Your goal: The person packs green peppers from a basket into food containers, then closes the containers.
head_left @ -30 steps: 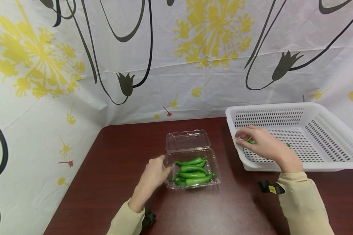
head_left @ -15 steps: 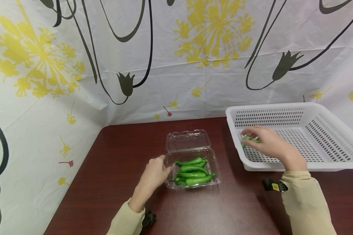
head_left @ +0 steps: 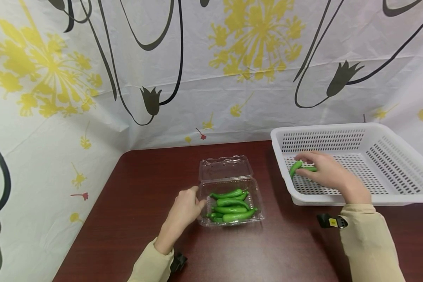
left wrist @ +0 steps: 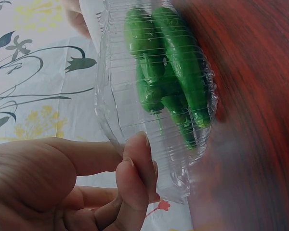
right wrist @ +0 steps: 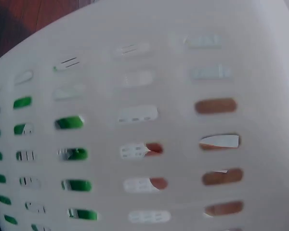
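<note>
My left hand (head_left: 185, 206) pinches the left edge of a clear plastic clamshell box (head_left: 258, 196), whose lid (head_left: 226, 170) lies folded back. Several green chili peppers (head_left: 230, 203) lie in it; through the ribbed wall in the left wrist view, the peppers (left wrist: 183, 62) show close up. My right hand (head_left: 326, 169) is inside a white plastic basket (head_left: 391, 137), thumb and fingers apart. One green pepper (head_left: 295, 167) leans by the basket's left wall, and another pepper (head_left: 311, 169) shows partly behind my thumb. Basket slots in the right wrist view reveal bits of fingers (right wrist: 216, 106) and green pepper (right wrist: 70, 122).
Box and basket stand on a dark red wooden table (head_left: 155, 172), with a strip of tabletop between them. A white sheet (head_left: 183, 129) printed with flowers hangs behind and at the left. The basket's raised walls surround my right hand.
My right hand has moved from the basket's left rim rightward and inward. The pepper by the left wall has come into view, apart from the fingers. My left hand and the box have stayed put.
</note>
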`<control>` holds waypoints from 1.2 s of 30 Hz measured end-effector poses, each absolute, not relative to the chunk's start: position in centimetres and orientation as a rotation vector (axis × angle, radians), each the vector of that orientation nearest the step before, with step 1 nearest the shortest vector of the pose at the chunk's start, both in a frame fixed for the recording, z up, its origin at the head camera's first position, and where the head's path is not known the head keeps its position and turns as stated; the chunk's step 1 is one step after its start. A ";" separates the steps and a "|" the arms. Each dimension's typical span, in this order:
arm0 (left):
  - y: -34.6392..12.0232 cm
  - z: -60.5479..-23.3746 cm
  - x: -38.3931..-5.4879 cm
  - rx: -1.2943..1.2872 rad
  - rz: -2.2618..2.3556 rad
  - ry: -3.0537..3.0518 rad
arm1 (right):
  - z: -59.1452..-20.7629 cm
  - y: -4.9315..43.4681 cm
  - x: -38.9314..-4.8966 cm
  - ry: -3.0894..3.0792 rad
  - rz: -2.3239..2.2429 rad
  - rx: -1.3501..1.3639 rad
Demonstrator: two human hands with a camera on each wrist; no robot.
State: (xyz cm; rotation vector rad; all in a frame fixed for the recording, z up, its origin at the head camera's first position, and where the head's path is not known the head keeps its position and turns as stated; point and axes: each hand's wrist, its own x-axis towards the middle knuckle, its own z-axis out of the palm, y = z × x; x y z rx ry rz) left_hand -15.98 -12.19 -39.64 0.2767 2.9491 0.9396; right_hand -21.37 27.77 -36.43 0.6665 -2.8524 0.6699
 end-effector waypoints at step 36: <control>-12.1 -39.7 -16.1 0.255 0.950 2.929 | -38.1 29.8 -21.9 -3.131 0.634 0.601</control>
